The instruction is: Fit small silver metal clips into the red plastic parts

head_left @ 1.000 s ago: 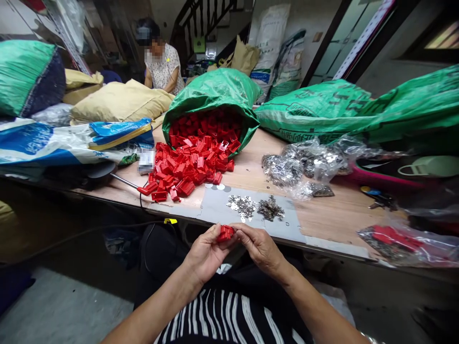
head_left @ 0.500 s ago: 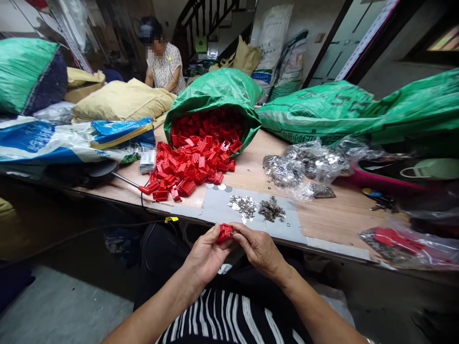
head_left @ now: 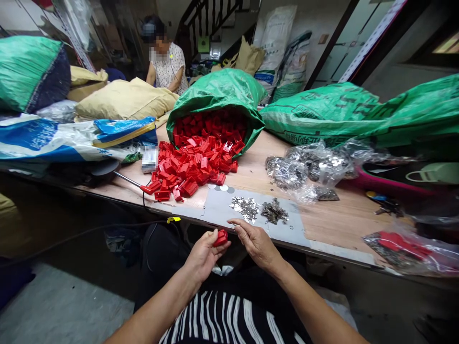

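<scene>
My left hand grips a small red plastic housing between thumb and fingers, just in front of the table edge. A short way to its right, my right hand has thumb and forefinger pinched together; whatever is between the fingertips is too small to make out. Beyond the right hand, a pile of shiny flat metal pieces and a pile of darker metal pieces lie on a grey sheet. More red plastic housings spill out of a green woven sack behind them.
Clear plastic bags of metal parts lie to the right, near a pink tray. Another bag sits at the right front edge. Green sacks and a tan sack line the back. Across the table sits another person.
My hands have come apart. The left hand has drawn slightly left and down with the red housing, while the right fingers have lifted away from it toward the table edge.
</scene>
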Available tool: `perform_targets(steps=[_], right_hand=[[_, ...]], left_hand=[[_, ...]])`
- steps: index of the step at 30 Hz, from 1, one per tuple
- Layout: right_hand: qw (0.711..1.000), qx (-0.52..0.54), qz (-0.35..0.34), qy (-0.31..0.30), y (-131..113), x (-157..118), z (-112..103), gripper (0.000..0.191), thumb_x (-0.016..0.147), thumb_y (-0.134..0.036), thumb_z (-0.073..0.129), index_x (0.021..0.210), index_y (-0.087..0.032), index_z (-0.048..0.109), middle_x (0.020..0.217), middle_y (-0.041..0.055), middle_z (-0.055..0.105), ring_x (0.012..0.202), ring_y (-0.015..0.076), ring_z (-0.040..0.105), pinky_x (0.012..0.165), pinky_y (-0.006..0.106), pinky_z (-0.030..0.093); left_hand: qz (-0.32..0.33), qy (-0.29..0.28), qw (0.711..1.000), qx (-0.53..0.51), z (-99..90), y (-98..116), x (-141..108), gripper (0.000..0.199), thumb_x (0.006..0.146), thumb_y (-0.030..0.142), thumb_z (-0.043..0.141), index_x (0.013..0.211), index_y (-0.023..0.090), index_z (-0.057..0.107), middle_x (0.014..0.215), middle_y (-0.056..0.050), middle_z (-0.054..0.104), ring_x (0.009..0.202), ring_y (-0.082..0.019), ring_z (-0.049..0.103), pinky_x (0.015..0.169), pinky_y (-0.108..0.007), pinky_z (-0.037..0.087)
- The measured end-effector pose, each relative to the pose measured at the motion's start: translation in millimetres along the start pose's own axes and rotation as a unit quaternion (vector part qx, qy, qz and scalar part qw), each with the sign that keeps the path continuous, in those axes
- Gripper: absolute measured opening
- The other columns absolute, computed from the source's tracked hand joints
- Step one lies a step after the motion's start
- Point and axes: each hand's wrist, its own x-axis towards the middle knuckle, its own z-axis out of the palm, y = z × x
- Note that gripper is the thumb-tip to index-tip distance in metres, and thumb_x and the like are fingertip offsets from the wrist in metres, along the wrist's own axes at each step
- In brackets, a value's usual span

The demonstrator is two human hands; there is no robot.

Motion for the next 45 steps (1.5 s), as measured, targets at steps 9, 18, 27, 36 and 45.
perform_targets(steps=[9,18,27,36,45], right_hand=[[0.989,-0.141,-0.052,0.007,-10.5,66.3,15.4,0.03,0.091,-0.035,0.051,0.119,-0.025,0.056,0.09,0.0028,0.07,0.08,0.0179,0.065,0.07,0.027,0.047],[0.965,-0.246,-0.087,-0.031,-40.5,149.6,59.8,0.041,0.089,-0.032,0.053,0.128,-0.026,0.045,0.113,0.0063,0.063,0.098,0.0197,0.06,0.078,0.028,0.044],[0.969,-0.237,-0.061,-0.014,-35.2,158.0,66.3,0.023,0.089,-0.028,0.049,0.112,-0.025,0.053,0.105,0.005,0.066,0.09,0.019,0.061,0.072,0.027,0.04],[0.986,-0.16,-0.042,0.019,-8.1,127.9,37.4,0.015,0.089,-0.032,0.05,0.094,-0.023,0.06,0.083,0.0003,0.069,0.072,0.0144,0.061,0.062,0.022,0.037],[0.992,-0.104,-0.033,0.068,-3.2,122.4,33.6,0.017,0.088,-0.03,0.05,0.097,-0.021,0.061,0.083,0.0017,0.068,0.073,0.0144,0.059,0.065,0.023,0.04]], left_hand=[[0.029,0.039,0.996,0.076,-22.3,-6.2,11.2,0.056,0.068,0.027,0.075,0.118,0.023,0.051,0.105,-0.005,0.065,0.085,-0.015,0.064,0.081,-0.03,0.041],[0.031,0.038,0.993,0.11,-29.9,-5.0,7.9,0.057,0.066,0.034,0.074,0.116,0.019,0.052,0.108,-0.009,0.057,0.086,-0.02,0.063,0.08,-0.033,0.043],[0.068,0.036,0.992,0.101,-29.6,4.4,2.9,0.045,0.07,0.032,0.07,0.109,0.016,0.054,0.103,-0.009,0.059,0.079,-0.016,0.064,0.075,-0.03,0.045],[0.135,0.04,0.986,0.086,-19.1,19.2,5.7,0.033,0.069,0.032,0.074,0.094,0.015,0.059,0.088,-0.005,0.065,0.07,-0.013,0.064,0.067,-0.024,0.045],[0.173,0.023,0.982,0.066,-7.2,29.6,3.2,0.042,0.07,0.032,0.074,0.105,0.015,0.058,0.087,-0.006,0.068,0.068,-0.013,0.066,0.063,-0.023,0.048]])
